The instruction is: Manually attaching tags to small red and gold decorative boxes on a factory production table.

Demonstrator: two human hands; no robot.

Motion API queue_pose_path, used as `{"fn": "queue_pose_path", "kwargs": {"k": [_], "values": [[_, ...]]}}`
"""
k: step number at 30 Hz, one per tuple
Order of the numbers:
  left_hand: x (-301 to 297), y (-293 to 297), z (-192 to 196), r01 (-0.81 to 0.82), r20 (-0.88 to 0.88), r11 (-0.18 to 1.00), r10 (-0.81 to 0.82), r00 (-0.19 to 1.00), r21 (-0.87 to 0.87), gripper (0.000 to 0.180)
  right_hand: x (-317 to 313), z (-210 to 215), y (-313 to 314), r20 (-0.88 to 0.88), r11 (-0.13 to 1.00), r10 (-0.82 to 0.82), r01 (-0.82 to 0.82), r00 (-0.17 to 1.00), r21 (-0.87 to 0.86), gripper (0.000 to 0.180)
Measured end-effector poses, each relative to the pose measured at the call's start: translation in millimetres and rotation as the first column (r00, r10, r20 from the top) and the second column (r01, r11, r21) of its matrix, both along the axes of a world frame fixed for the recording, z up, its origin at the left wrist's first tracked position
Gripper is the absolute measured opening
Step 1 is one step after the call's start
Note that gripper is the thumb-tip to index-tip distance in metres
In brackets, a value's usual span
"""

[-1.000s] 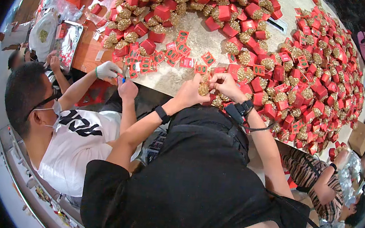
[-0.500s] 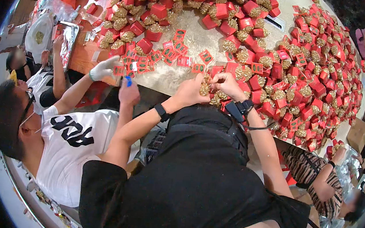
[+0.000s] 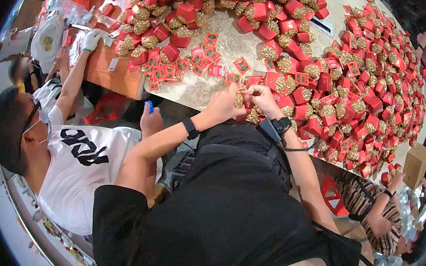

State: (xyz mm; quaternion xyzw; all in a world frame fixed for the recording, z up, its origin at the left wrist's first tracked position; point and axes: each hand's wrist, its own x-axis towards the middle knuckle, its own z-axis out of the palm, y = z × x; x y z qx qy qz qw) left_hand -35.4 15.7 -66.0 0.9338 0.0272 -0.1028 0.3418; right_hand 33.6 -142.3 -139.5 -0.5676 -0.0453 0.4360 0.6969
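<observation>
Close to the table's near edge, my left hand is closed around a small gold, bumpy ornament, its fingers covering much of it. My right hand meets it from the other side in a pinch at the ornament's edge; what lies between those fingertips is too small to make out. Flat red cards with dark green ovals lie just beyond my fingers. Many red-and-gold ornaments, each a red block with a gold bumpy part, are heaped beside my right hand.
Another heap of ornaments covers the far side of the pale table. At left, a person in a white shirt reaches a gloved hand over the wooden board. A person in striped clothing sits at right.
The neighbour's gloved hand has moved from beside the red cards to farther left over the table. My hands stay nearly in place at the gold ornament.
</observation>
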Motion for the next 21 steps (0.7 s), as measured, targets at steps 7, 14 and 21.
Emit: {"fn": "queue_pose_path", "kwargs": {"k": [7, 14, 21], "values": [[6, 1, 2, 0.135, -0.099, 0.991, -0.136, 0.986, -0.02, 0.053, -5, 24, -22, 0.341, 0.991, 0.048, -0.002, 0.939, -0.133, 0.007], [16, 26, -14, 0.1, 0.049, 0.943, -0.089, 0.995, -0.318, 0.047, 38, 125, -116, 0.792, 0.546, 0.483, 0.579, 0.373, -0.605, 0.01], [9, 59, -79, 0.017, -0.126, 0.978, 0.009, 0.992, 0.207, 0.044, 24, 134, -109, 0.796, 0.141, 0.427, 0.838, 0.429, -0.527, 0.043]]}}
